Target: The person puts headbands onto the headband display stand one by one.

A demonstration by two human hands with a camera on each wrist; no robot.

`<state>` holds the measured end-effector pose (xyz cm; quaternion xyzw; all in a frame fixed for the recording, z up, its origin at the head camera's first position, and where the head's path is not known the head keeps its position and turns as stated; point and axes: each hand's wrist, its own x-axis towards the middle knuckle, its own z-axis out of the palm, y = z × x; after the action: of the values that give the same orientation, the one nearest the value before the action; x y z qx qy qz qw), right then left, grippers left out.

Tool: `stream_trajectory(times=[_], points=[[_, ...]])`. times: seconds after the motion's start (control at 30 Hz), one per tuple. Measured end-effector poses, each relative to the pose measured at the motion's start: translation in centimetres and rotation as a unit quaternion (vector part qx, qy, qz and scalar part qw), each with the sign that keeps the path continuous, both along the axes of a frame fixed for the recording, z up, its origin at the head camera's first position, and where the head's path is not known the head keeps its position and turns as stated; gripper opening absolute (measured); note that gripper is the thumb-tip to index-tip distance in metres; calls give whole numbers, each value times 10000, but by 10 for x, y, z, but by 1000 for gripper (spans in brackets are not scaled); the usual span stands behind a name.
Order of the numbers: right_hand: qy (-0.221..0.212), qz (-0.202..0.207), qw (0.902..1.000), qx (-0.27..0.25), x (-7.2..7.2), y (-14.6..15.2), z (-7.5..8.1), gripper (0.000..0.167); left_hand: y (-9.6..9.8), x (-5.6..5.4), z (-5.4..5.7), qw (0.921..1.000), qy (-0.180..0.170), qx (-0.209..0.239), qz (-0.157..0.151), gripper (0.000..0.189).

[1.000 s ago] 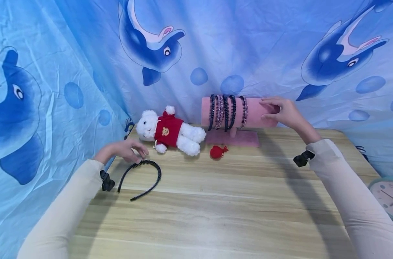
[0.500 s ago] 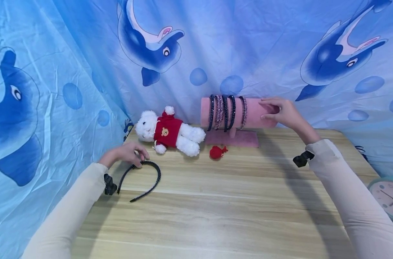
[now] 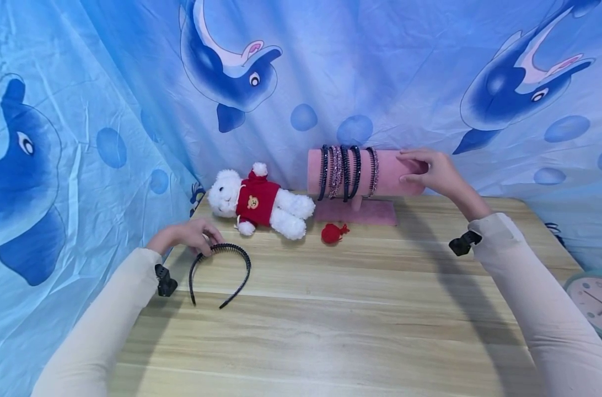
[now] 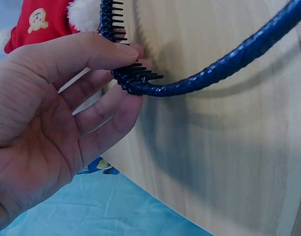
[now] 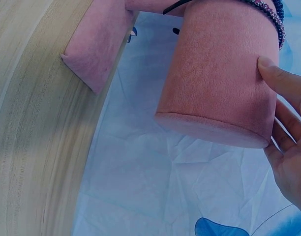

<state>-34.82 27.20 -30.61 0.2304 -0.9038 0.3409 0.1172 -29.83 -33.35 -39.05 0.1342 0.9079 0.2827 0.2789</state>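
My left hand (image 3: pixel 194 236) pinches a dark, toothed headband (image 4: pixel 190 85) between thumb and fingers near the top of its arch. The headband's two free ends point toward me, low over the wooden table. At the back right, my right hand (image 3: pixel 437 172) grips the right end of a pink, plush-covered roll stand (image 3: pixel 392 172), thumb on the near side and fingers around the far side. Several dark and pink glittery headbands (image 3: pixel 336 172) hang side by side on the roll's left and middle part. In the right wrist view the bare pink roll (image 5: pixel 217 73) shows close up.
A white teddy bear (image 3: pixel 258 201) in a red sweater lies at the back left. A small red pouch (image 3: pixel 332 234) sits before the stand's base (image 3: pixel 377 213). A round clock (image 3: pixel 596 303) is at the right edge. Blue dolphin-print curtains (image 3: pixel 380 71) enclose the wooden table (image 3: pixel 321 325).
My left hand has come down onto the headband and taken hold of it; the headband has lifted and tilted, its ends shifting right. My right hand stays on the roll.
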Motion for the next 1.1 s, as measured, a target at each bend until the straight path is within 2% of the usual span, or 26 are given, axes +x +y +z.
stream_trajectory(times=[0.2, 0.33, 0.57, 0.73, 1.0, 1.1], points=[[32, -3, 10000, 14, 0, 0, 0, 53, 1, 2, 11, 9981, -565, 231, 69, 47], [42, 5, 10000, 14, 0, 0, 1, 53, 3, 2, 18, 9965, -769, 321, 26, 49], [67, 28, 10000, -15, 0, 0, 0, 53, 5, 0, 29, 9952, -815, 500, -223, 52], [104, 38, 9999, 12, 0, -1, 0, 53, 7, -1, 38, 9943, -773, 688, -273, 54], [72, -10, 10000, -16, 0, 0, 0, 53, 12, -1, 61, 9923, -634, 1026, -268, 54], [85, -11, 10000, -5, 0, 0, -1, 53, 13, -2, 69, 9920, -461, 1135, -301, 53]])
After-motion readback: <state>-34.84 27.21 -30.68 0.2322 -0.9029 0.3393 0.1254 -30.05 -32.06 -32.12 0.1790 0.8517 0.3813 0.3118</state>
